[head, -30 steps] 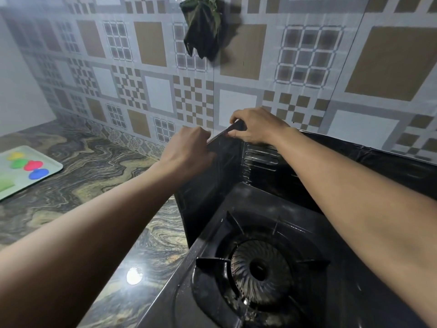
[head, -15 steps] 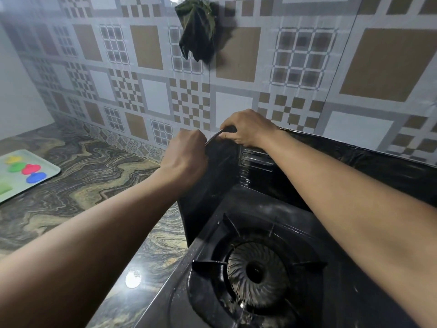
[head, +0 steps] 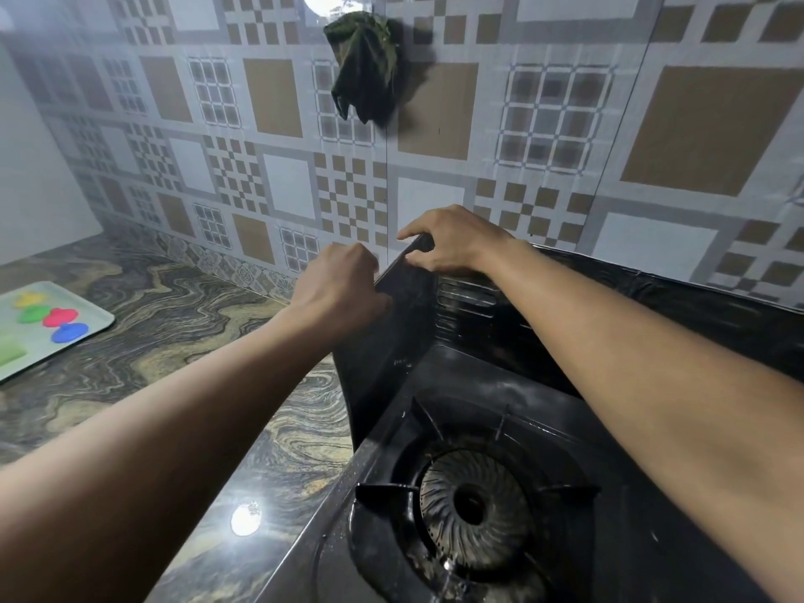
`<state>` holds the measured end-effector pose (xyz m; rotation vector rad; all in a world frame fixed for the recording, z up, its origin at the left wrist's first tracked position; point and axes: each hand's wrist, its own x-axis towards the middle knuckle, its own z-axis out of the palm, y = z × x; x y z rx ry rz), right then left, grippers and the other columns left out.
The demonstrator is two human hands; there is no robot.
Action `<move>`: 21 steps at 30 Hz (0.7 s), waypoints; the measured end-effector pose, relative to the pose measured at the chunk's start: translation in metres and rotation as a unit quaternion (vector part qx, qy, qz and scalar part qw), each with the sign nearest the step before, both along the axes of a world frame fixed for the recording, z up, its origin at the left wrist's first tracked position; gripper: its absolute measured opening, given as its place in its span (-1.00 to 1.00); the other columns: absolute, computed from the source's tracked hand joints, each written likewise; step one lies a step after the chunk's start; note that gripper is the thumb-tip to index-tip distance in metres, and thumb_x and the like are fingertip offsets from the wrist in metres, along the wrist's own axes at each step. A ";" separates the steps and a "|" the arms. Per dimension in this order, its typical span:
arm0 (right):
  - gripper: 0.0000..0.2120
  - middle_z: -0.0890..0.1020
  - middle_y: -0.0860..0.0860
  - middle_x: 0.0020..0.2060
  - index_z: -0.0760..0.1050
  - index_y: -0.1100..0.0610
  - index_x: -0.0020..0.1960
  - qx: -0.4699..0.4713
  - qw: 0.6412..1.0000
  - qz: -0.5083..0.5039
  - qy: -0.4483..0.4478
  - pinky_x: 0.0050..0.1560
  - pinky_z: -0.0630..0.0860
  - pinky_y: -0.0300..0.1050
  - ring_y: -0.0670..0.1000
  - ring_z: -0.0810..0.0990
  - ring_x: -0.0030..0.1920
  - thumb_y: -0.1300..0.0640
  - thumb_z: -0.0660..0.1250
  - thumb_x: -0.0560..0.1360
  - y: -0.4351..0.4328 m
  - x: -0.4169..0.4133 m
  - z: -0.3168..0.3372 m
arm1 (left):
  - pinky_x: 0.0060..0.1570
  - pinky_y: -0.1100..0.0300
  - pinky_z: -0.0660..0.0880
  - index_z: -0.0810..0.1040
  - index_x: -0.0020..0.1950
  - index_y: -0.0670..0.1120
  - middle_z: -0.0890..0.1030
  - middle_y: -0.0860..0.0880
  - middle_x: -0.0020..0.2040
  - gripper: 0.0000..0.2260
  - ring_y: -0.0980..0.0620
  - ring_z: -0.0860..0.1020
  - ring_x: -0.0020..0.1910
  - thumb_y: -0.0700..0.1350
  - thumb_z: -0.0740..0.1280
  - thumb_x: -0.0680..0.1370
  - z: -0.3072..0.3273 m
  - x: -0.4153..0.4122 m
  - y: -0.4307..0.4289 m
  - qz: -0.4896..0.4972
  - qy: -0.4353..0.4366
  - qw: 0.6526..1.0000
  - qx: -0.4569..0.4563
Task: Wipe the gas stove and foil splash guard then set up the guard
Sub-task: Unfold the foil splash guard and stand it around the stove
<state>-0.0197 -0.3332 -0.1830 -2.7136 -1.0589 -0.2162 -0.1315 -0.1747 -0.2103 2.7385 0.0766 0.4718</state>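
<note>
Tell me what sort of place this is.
Most likely a home kitchen: a black gas stove sits on a marbled counter, patterned wall tiles run behind it, and a dark cloth hangs on them. The left hand and right hand grip the splash guard.

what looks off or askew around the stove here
The dark foil splash guard is not settled: its left panel tilts, left hand and right hand gripping its top edge. Black gas stove looks wet.

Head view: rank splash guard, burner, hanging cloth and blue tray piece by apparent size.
Largest: splash guard.
Then burner and hanging cloth, about alike; burner sits nearer, so unranked.
Smallest: blue tray piece.
</note>
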 end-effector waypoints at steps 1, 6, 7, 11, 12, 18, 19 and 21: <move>-0.56 0.53 0.03 0.35 0.51 0.01 0.36 -0.003 1.000 -0.003 0.000 0.38 0.37 0.05 0.08 0.45 0.37 0.01 0.36 0.50 0.000 -0.001 0.001 | -0.07 -0.11 0.65 0.66 0.06 -0.20 0.69 -0.18 -0.04 -0.63 -0.18 0.66 -0.11 -0.02 0.46 0.34 0.000 -0.001 -0.001 0.003 0.003 1.000 -0.002; -0.51 0.51 0.02 0.37 0.46 -0.02 0.40 -0.019 0.999 -0.033 -0.001 0.37 0.38 0.05 0.08 0.43 0.38 0.14 0.35 0.47 -0.003 -0.004 0.003 | -0.05 -0.08 0.63 0.64 0.11 -0.22 0.70 -0.18 -0.02 -0.61 -0.19 0.66 -0.05 -0.02 0.46 0.37 0.002 -0.002 -0.002 -0.003 0.009 1.000 -0.007; -0.50 0.51 0.01 0.37 0.46 -0.02 0.41 -0.022 0.999 -0.039 -0.003 0.37 0.38 0.05 0.08 0.43 0.38 0.15 0.35 0.47 -0.005 -0.005 0.004 | -0.04 -0.08 0.63 0.64 0.12 -0.22 0.70 -0.18 -0.02 -0.60 -0.18 0.65 -0.04 -0.02 0.46 0.38 0.003 -0.003 -0.003 -0.006 0.009 1.000 -0.009; -0.46 0.50 0.02 0.38 0.42 -0.01 0.44 -0.028 0.997 -0.065 0.003 0.36 0.35 0.02 0.10 0.42 0.39 0.21 0.36 0.48 -0.017 -0.011 0.004 | -0.06 -0.08 0.64 0.63 0.14 -0.21 0.70 -0.15 -0.04 -0.60 -0.16 0.65 -0.06 -0.04 0.47 0.38 0.006 -0.003 -0.009 -0.017 0.003 1.000 -0.001; -0.45 0.50 0.02 0.38 0.41 -0.01 0.45 -0.026 0.997 -0.072 0.004 0.34 0.36 0.02 0.10 0.42 0.38 0.24 0.35 0.48 -0.021 -0.013 0.004 | -0.06 -0.07 0.64 0.63 0.14 -0.21 0.70 -0.15 -0.04 -0.60 -0.16 0.65 -0.07 -0.06 0.47 0.37 0.007 -0.003 -0.012 -0.020 0.000 1.000 0.002; -0.39 0.48 0.07 0.38 0.38 -0.05 0.47 -0.019 0.992 -0.123 -0.006 0.29 0.43 0.00 0.14 0.44 0.36 0.29 0.33 0.46 -0.041 -0.021 -0.002 | -0.09 -0.01 0.62 0.60 0.20 -0.16 0.67 -0.13 0.02 -0.56 -0.16 0.63 -0.04 -0.05 0.45 0.35 0.019 0.002 -0.027 -0.045 0.004 0.999 0.014; -0.38 0.49 0.06 0.38 0.37 -0.05 0.47 -0.021 0.991 -0.129 -0.005 0.28 0.43 -0.01 0.13 0.45 0.36 0.29 0.33 0.46 -0.044 -0.021 -0.004 | -0.07 -0.03 0.63 0.59 0.20 -0.16 0.67 -0.13 0.02 -0.54 -0.16 0.63 -0.04 -0.04 0.45 0.34 0.020 0.003 -0.028 -0.049 0.010 0.999 0.009; -0.36 0.51 0.06 0.35 0.37 -0.07 0.47 -0.021 0.990 -0.137 -0.003 0.23 0.47 0.00 0.13 0.47 0.33 0.30 0.33 0.45 -0.049 -0.022 -0.006 | -0.08 -0.03 0.63 0.60 0.17 -0.18 0.67 -0.14 0.01 -0.55 -0.16 0.64 -0.06 -0.04 0.46 0.33 0.022 0.004 -0.031 -0.053 0.028 0.998 0.006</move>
